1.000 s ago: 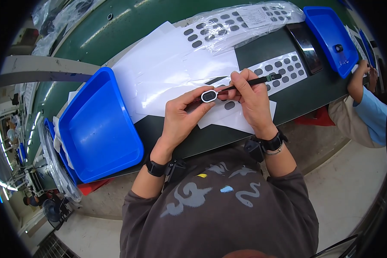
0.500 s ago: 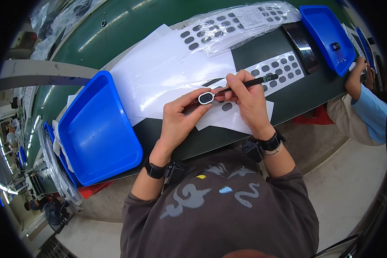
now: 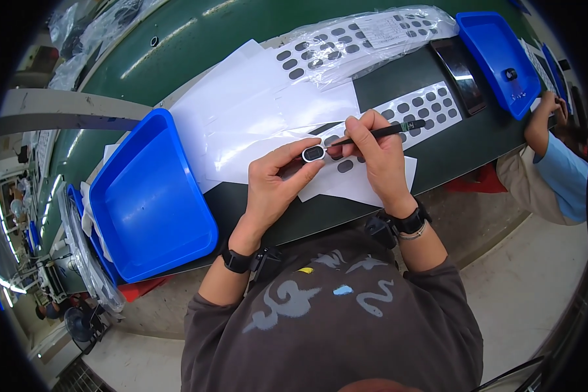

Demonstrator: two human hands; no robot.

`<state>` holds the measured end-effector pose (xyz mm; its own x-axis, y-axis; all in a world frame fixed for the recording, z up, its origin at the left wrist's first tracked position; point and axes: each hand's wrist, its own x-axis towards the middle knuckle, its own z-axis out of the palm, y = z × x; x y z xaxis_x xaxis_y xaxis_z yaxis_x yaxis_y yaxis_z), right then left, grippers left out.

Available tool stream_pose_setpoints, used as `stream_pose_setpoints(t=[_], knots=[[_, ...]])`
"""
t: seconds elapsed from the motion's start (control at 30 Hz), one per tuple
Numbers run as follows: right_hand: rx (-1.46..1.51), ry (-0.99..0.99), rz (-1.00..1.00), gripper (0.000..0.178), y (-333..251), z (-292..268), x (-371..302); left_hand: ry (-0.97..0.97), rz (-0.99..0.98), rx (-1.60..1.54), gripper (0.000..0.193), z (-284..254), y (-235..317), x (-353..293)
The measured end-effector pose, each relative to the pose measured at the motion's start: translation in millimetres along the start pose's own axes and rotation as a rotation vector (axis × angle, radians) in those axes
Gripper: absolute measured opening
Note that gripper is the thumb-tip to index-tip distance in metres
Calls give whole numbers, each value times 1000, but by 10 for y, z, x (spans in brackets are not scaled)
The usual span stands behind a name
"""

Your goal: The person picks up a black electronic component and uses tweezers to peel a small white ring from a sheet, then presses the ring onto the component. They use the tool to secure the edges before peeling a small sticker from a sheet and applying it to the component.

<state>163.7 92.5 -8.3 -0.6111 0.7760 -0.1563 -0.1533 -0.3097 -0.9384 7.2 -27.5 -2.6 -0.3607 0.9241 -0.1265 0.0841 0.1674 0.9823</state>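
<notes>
My left hand [image 3: 271, 186] pinches a small oval part [image 3: 313, 153] with a white rim and a dark middle between thumb and fingertips. Gripped in my right hand [image 3: 385, 163] is a pair of slim black tweezers [image 3: 389, 130], with the back end pointing right. The fine tip reaches the right edge of the oval part; whether it touches cannot be made out. Beneath and beyond my right hand lies a white sheet of dark oval stickers [image 3: 431, 108], partly covered by that hand.
An empty blue tray [image 3: 150, 202] stands at left. White sheets [image 3: 242, 111] and a plastic-wrapped stack of sticker sheets [image 3: 333, 46] lie beyond my hands. A dark phone-like slab [image 3: 460, 75] and another blue tray [image 3: 496, 59] are at right, near a co-worker's arm [image 3: 539, 127].
The tweezers have turned slightly, their back end dropping lower in the picture. The oval part has tilted and shifted a little. Both hands keep their hold.
</notes>
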Motion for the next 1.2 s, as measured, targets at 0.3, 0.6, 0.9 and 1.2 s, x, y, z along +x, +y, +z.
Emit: stream_pose_setpoints(t=[0.3, 0.6, 0.9, 1.2], knots=[[-526, -2, -542, 19, -140, -73, -164, 15, 85, -67, 34, 12, -67, 16], [-991, -377, -775, 30, -186, 100, -141, 17, 62, -54, 34, -28, -54, 11], [-958, -432, -541, 25, -448, 138, 47, 49, 80, -108, 35, -3, -144, 22], [-706, -408, -745, 16, -801, 629, 1650, 37, 33, -152, 34, 40, -109, 31]])
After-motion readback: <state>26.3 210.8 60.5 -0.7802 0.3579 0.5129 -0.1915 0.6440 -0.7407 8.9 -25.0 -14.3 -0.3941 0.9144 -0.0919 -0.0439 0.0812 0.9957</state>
